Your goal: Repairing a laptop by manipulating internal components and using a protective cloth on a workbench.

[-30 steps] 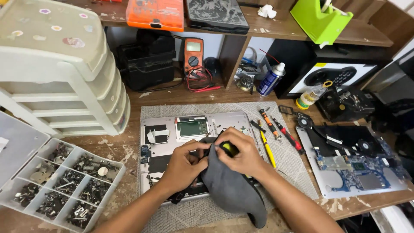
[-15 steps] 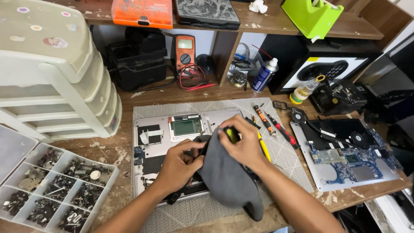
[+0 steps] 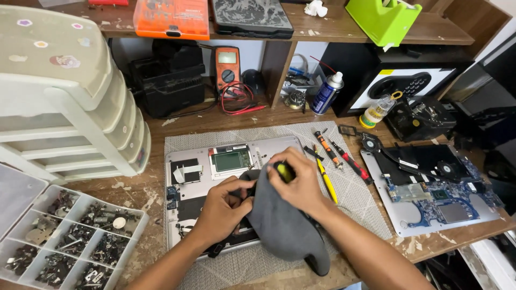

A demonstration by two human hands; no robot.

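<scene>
Both hands worked over an opened silver laptop base (image 3: pixel 231 161) lying on a grey mat (image 3: pixel 355 198) on the worktop. The right hand (image 3: pixel 298 185) gripped a yellow-handled screwdriver (image 3: pixel 284 171), fingers closed round it. The left hand (image 3: pixel 223 209) pinched the edge of a grey cloth (image 3: pixel 285 231) draped across the base.

Two hands, the left hand (image 3: pixel 221 207) and the right hand (image 3: pixel 297 182), worked over one opened silver laptop (image 3: pixel 215 177) on the table (image 3: pixel 215 121). To the right lay three loose screwdrivers (image 3: pixel 336 156) and a second dismantled laptop base (image 3: pixel 430 193). One clear screw organiser (image 3: pixel 70 241) sat near left, one cream drawer unit (image 3: pixel 70 107) far left, and one orange multimeter (image 3: pixel 227 67) and one spray can (image 3: pixel 328 92) stood at the far side.
</scene>
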